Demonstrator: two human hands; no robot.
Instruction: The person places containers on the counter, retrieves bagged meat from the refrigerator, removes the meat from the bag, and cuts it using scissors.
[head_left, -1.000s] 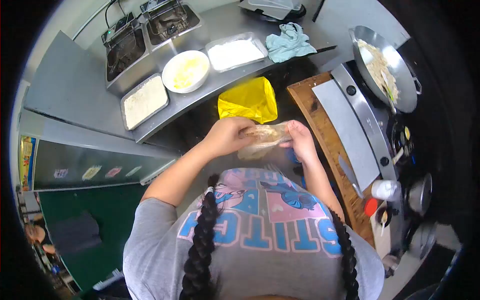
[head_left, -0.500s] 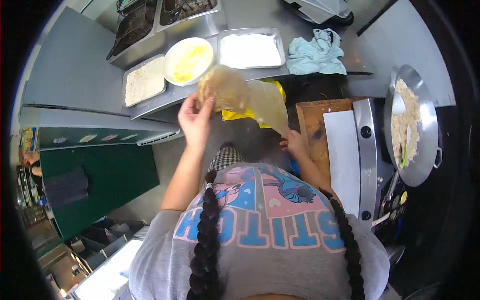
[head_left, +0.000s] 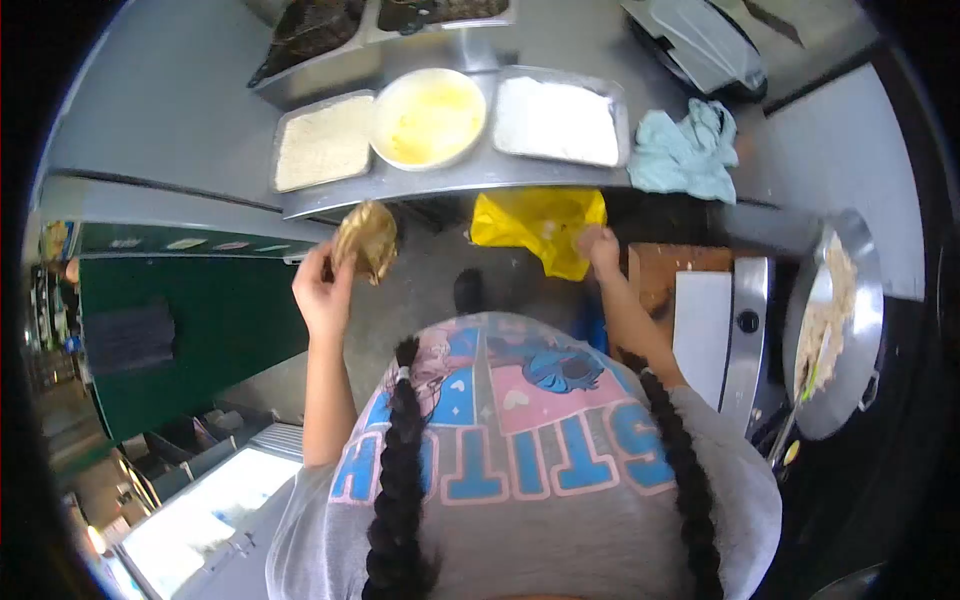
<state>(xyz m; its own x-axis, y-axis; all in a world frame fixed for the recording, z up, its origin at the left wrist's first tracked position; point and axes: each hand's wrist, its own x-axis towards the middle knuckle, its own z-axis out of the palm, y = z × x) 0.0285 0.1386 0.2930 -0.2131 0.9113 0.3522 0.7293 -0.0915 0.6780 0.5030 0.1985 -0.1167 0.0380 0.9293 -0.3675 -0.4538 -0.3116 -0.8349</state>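
My left hand (head_left: pixel 323 300) pinches a crumpled, golden-brown bundle (head_left: pixel 367 240) that looks wrapped in thin, shiny film; what is inside cannot be made out. Below the counter's front edge, a yellow plastic bag (head_left: pixel 540 225) hangs with its mouth up. My right hand (head_left: pixel 600 252) is at the right side of that bag, slightly blurred, and its fingers do not show clearly enough to tell whether they grip anything. On the counter are a tray of pale crumbs (head_left: pixel 325 145), a white bowl with yellow liquid (head_left: pixel 430 118) and a tray of white powder (head_left: pixel 558 120).
A light-green cloth (head_left: pixel 685 150) lies on the counter's right end, with a grey appliance (head_left: pixel 700 45) behind it. To the right stand a stove (head_left: pixel 745 340) and a wide metal wok (head_left: pixel 860 330) holding pale food. Metal pans (head_left: pixel 440 12) with dark contents stand at the back.
My left hand has moved left and down with the bundle. The translucent film stretched between my hands no longer shows there. My right hand has risen to the yellow bag, now more fully visible.
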